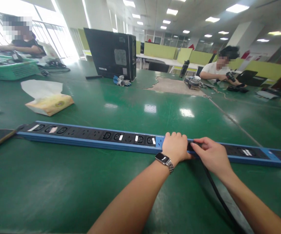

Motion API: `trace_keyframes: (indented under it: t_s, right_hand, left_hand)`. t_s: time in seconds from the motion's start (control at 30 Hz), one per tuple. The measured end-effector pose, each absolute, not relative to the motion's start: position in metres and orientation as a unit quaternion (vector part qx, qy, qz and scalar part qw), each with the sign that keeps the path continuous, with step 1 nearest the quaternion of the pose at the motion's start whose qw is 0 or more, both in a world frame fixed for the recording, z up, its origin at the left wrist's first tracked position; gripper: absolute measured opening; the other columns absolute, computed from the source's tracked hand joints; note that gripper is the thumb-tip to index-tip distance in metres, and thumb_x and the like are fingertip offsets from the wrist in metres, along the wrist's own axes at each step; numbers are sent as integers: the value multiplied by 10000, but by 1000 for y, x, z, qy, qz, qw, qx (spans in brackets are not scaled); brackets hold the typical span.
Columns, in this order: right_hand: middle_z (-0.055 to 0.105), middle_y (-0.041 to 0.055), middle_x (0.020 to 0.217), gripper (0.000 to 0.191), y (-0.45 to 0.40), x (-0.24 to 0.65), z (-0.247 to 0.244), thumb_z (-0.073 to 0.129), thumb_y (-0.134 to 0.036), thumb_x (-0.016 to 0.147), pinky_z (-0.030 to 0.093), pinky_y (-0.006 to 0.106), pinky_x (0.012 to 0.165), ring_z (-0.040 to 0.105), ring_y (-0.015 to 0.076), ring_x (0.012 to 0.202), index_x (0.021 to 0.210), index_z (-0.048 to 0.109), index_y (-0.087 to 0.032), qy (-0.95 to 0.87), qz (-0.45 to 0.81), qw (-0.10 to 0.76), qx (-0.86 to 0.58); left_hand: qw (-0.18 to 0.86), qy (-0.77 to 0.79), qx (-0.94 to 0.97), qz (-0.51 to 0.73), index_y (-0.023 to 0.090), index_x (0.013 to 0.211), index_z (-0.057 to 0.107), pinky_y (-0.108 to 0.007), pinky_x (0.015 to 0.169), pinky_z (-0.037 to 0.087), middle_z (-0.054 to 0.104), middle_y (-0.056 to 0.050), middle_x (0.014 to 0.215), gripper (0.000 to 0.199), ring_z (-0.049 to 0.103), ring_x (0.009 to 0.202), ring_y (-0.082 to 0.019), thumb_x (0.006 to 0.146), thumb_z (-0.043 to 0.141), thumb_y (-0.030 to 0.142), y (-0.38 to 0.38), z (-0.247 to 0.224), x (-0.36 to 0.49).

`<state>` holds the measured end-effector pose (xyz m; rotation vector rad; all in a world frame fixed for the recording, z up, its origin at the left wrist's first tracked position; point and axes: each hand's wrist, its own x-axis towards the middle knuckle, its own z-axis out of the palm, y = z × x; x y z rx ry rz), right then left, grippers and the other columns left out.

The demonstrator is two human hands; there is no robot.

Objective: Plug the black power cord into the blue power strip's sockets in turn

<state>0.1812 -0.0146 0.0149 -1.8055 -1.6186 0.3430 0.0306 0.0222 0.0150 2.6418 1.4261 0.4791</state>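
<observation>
A long blue power strip (94, 144) with black sockets runs across the table in front of me. My left hand (176, 145), with a watch on its wrist, is wrapped over the strip right of its middle. Just to the right, my right hand (212, 155) pinches a black plug (191, 143) at the strip's top face. A black cable (215, 188) hangs from under that hand toward the table's front edge. My fingers partly hide the plug, and I cannot tell how far it sits in the socket. Small white stickers mark several sockets.
A tissue pack (50, 103) lies at the left, near a green basket (11, 69). Behind the strip stand a black computer case (111, 53) and gloves (122, 81). Two people sit across the green table (82, 185), one at far left, one at right holding a tool.
</observation>
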Motion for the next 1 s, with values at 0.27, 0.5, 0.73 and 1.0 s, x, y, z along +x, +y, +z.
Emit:
trace_keyframes:
  t_s: [0.27, 0.5, 0.73, 1.0]
  right_hand:
    - [658, 29, 597, 394, -13, 184, 15, 624, -502, 738, 381, 288, 537, 554, 162, 520, 891, 713, -150, -624, 160, 342, -684]
    - [671, 29, 607, 415, -14, 183, 15, 628, -516, 734, 399, 285, 540, 574, 165, 531, 918, 722, -156, -612, 138, 360, -690]
    - [643, 16, 564, 403, -13, 183, 12, 642, -498, 722, 373, 272, 498, 539, 144, 489, 910, 724, -151, -606, 139, 367, -692]
    - [660, 74, 676, 396, -15, 200, 90, 750, -469, 641, 361, 286, 454, 477, 109, 476, 866, 720, -145, -427, 104, 575, -691]
  left_hand:
    - [51, 471, 867, 152, 145, 994, 613, -443, 831, 435, 654, -145, 998, 621, 600, 974, -296, 731, 583, 707, 23, 14, 32]
    - [47, 479, 863, 153, 153, 982, 617, -431, 818, 437, 661, -130, 1005, 639, 606, 959, -285, 701, 599, 726, 23, 15, 32]
    - [51, 477, 864, 155, 149, 988, 618, -441, 840, 426, 654, -126, 997, 646, 597, 968, -281, 728, 557, 737, 22, 16, 32]
    - [51, 477, 865, 145, 159, 1004, 614, -442, 865, 421, 663, -115, 1005, 676, 591, 974, -285, 663, 638, 743, 23, 14, 32]
